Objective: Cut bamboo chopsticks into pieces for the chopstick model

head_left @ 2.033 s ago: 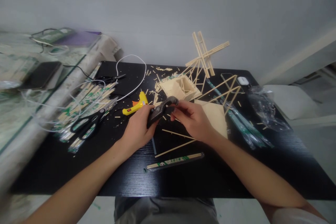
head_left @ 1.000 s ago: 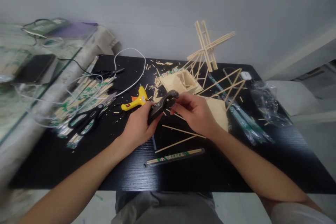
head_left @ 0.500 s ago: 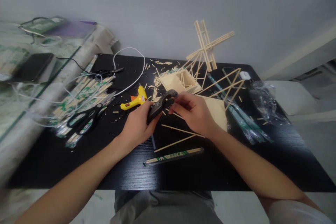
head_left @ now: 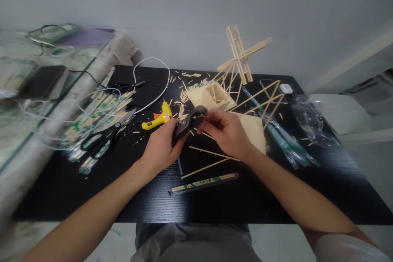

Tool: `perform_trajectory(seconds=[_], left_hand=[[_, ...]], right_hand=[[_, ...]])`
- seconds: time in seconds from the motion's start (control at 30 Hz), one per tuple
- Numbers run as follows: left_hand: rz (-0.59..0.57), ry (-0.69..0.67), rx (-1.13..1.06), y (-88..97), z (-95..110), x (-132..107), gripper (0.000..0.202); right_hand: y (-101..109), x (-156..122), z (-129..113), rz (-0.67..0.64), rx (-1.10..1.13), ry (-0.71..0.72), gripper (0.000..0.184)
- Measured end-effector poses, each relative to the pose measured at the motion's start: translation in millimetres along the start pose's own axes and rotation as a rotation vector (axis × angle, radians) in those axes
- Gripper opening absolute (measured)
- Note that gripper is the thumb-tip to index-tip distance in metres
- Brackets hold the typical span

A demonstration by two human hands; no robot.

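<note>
My left hand (head_left: 161,145) is wrapped around a black hand tool (head_left: 187,125) with a curved, hooked head; its exact kind does not show. Beside that head, my right hand (head_left: 229,133) is closed with thumb and fingertips pinched. Whatever is between those fingertips is too small to make out. Below the hands, two thin wooden sticks (head_left: 205,166) meet at an angle on the table. Just beyond stands a model (head_left: 199,96) of pale wood, with crossed stick blades (head_left: 239,55) at its top. A yellow glue gun (head_left: 158,119) lies left of the tool.
Scissors (head_left: 102,138) rest on wrapped chopsticks (head_left: 95,114) at the left, with a looping white cable (head_left: 168,75). One wrapped chopstick pack (head_left: 204,182) lies near the front edge. Empty wrappers (head_left: 287,143), crumpled clear plastic (head_left: 313,120) and a white case (head_left: 286,89) are at the right.
The view has shifted very slightly. Both hands and the black tool keep almost the same position.
</note>
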State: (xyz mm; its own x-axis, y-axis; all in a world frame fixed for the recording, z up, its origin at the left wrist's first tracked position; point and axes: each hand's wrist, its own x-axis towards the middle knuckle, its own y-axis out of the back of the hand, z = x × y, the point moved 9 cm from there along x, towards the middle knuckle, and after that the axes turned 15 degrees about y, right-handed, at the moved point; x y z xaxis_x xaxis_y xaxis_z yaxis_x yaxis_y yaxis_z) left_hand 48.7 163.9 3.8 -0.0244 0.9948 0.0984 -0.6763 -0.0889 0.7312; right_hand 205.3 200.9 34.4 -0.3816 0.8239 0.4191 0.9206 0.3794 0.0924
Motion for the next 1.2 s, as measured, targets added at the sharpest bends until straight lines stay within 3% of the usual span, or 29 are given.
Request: perform_trajectory(seconds=[0.77, 1.2], left_hand=[[0.013, -0.009, 0.002, -0.2, 0.7, -0.4, 0.016], [-0.016, 0.054, -0.017, -3.1, -3.0, 1.9, 0.013]], right_hand=[[-2.5, 2.8, -2.8, -0.030, 0.009, 0.025, 0.027], [-1.2, 3.1, -2.2, -0.041, -0.035, 0.022, 0.027]])
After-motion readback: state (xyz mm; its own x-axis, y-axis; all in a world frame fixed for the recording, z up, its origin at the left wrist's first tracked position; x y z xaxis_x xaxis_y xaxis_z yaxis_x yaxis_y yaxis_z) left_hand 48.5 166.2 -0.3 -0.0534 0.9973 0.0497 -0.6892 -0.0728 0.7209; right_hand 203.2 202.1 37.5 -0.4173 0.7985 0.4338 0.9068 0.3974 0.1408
